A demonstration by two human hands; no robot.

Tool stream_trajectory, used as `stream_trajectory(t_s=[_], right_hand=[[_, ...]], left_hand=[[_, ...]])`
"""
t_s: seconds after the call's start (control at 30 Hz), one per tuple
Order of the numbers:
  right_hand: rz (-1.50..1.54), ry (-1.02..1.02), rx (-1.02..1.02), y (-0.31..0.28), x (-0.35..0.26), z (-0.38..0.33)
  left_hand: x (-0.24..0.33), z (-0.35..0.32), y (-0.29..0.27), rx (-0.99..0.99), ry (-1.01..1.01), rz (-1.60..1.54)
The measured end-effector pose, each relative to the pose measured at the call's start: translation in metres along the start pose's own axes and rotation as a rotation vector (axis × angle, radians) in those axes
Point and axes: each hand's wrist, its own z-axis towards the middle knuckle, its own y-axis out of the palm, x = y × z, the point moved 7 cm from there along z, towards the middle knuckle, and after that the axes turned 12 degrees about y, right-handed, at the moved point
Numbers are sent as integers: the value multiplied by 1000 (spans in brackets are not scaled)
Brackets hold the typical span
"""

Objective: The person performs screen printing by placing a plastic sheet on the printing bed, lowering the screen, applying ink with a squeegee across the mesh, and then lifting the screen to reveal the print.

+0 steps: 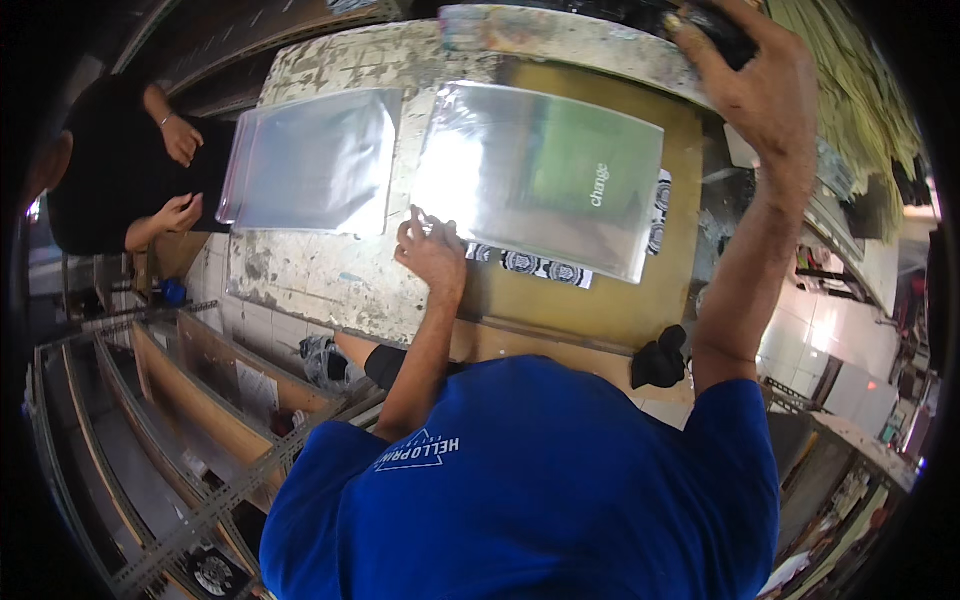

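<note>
My left hand [435, 250] rests at the near-left corner of a clear plastic bag [480, 155], its fingers bent and apart, the tips touching the plastic. Beneath that bag, patterned black-and-white printed pieces [545, 268] stick out on a yellowish translucent panel [600, 305]. A green area with white lettering shows through the bag's right half. Far right, my right hand [765, 90] is raised and closed around a dark bundle [725, 35], cloth-like but too blurred to name surely. Left of the bag lies a second stack of clear plastic bags [315, 165].
A paint-stained whitish table [330, 285] carries these things. Across its left end sits another person in black [110, 180], both hands raised near the stack. A black cloth [660, 358] lies at the near right edge. Wooden frames [200, 390] stand in a metal rack at left; yellowish-green fabric [850, 100] hangs far right.
</note>
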Motion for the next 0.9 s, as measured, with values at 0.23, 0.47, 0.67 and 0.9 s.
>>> stream_trajectory(t_s=[0.23,0.47,0.67,0.9], right_hand=[[26,-102,-3,-4,-12,5],[47,-124,-54,-2,4,11],[33,-301,32,-14,-8,1],[-34,-147,-53,-10,-1,1]], left_hand=[[21,34,-39,155,-54,-231],[8,97,-103,382,23,-501],[-92,106,-108,357,-176,-678],[-203,71,-121,341,-455,-310]])
